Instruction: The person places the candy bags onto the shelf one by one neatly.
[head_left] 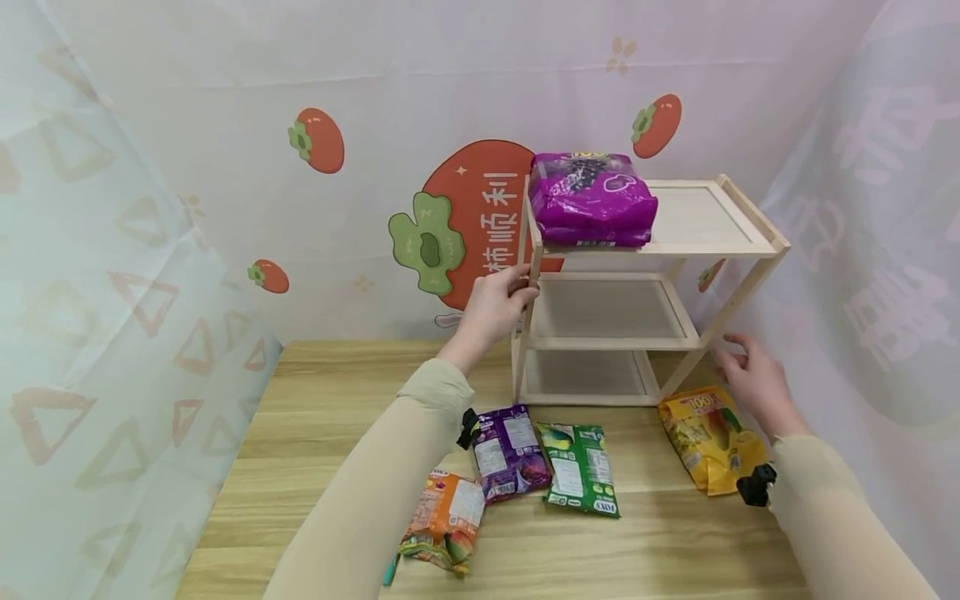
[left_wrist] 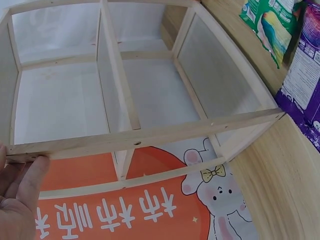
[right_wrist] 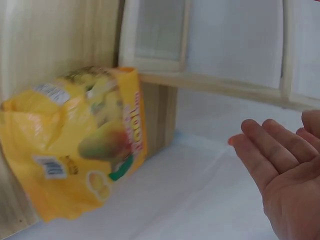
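Note:
A three-tier wooden shelf (head_left: 611, 343) stands at the back of the table. My left hand (head_left: 492, 307) grips its left front post near the top; in the left wrist view, fingers and thumb of the left hand (left_wrist: 22, 200) are at the post (left_wrist: 165, 131). Beside the shelf's right front leg, my right hand (head_left: 756, 379) holds nothing, and its fingers look loosely extended in the right wrist view. A yellow mango candy bag (head_left: 708, 442) lies below that hand, close to the leg. On the top tier sits a large purple bag (head_left: 592, 200), at the left end.
In front of the shelf lie a purple packet (head_left: 512, 452), a green packet (head_left: 579, 468) and an orange packet (head_left: 446, 518). A teal object (head_left: 391, 571) shows partly beside the orange one. Printed cloth (head_left: 187, 167) hangs around the table's back and sides.

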